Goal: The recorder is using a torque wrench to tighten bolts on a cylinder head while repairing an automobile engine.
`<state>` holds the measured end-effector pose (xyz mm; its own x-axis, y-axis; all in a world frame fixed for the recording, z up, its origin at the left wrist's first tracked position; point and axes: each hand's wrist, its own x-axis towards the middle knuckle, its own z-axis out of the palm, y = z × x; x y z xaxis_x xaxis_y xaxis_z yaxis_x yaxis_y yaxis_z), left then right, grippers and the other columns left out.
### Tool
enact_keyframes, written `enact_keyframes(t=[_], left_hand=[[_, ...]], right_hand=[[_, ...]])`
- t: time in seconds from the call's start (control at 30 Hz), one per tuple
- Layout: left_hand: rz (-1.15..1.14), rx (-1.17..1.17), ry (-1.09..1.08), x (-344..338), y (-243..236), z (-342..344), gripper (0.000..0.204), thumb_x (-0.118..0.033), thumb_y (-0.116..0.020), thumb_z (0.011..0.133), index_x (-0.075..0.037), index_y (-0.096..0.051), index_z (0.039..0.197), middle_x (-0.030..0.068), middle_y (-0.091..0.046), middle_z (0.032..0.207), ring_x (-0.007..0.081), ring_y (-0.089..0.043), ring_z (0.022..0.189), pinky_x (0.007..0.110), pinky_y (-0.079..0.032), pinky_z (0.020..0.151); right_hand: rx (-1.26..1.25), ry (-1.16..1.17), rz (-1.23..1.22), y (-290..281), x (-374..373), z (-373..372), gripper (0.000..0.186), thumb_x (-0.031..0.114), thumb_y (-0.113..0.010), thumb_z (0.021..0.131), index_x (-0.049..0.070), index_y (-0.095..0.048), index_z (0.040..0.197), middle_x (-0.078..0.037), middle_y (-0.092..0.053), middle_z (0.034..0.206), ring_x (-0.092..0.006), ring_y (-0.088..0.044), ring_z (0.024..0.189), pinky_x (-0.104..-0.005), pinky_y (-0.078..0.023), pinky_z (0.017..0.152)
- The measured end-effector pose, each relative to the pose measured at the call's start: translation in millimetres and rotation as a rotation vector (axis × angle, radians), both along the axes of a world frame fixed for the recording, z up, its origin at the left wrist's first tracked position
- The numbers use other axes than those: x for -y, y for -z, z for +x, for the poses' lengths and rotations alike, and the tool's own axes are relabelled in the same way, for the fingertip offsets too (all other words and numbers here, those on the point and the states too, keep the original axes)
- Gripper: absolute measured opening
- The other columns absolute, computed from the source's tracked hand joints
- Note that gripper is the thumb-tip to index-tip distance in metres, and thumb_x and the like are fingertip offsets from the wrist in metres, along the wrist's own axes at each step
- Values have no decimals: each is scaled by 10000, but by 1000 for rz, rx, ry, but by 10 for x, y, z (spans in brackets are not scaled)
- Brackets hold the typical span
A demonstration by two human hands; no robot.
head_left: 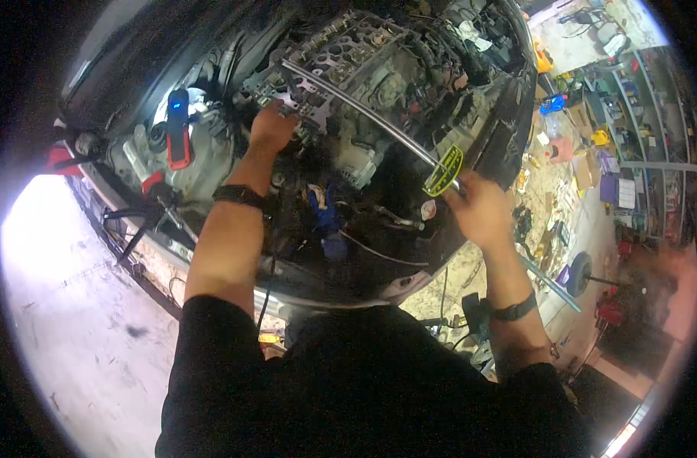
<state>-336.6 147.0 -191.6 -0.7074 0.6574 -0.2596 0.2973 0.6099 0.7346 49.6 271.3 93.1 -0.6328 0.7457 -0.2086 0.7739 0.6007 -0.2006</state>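
My right hand (482, 214) is closed around the handle end of a beam torque wrench (379, 120), just behind its yellow-green scale plate (445, 174). The long silver shaft slants up and left across the open engine bay, its far end over the cylinder head (341, 57). At the near left edge of the engine, my left hand (274, 128) has its fingers curled against the metal parts, below the shaft's far end. What those fingers grip, if anything, is too small to make out.
A black and red work light (178, 130) with a small blue display stands at the bay's left. Blue cloth or a glove (325, 217) lies in the near part of the bay. To the right are cluttered floor and a loaded shelf rack (654, 164).
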Motion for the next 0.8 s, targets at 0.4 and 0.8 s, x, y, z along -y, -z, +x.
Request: enact_keyframes(t=[0.4,0.8], left_hand=[[-172,-210,25,-604,-348,76,347,-321,-617,906,-71,-645,1145,182,-657,1118,378,-658,964,485,-541,800],[-125,-486,-75,-391,-588,-663,315,-352,-602,875,-78,-716,982,202,-696,939,384,-663,913,471,-526,799]], right_hand=[[-235,48,-152,-1,-430,263,308,219,-741,758,88,-677,1029,-155,-624,681,-313,-618,595,-374,-495,587],[-597,368,-496,219,-260,827,137,-28,-645,845,0,-639,979,-11,-611,899,-98,-510,849,-252,-414,772]])
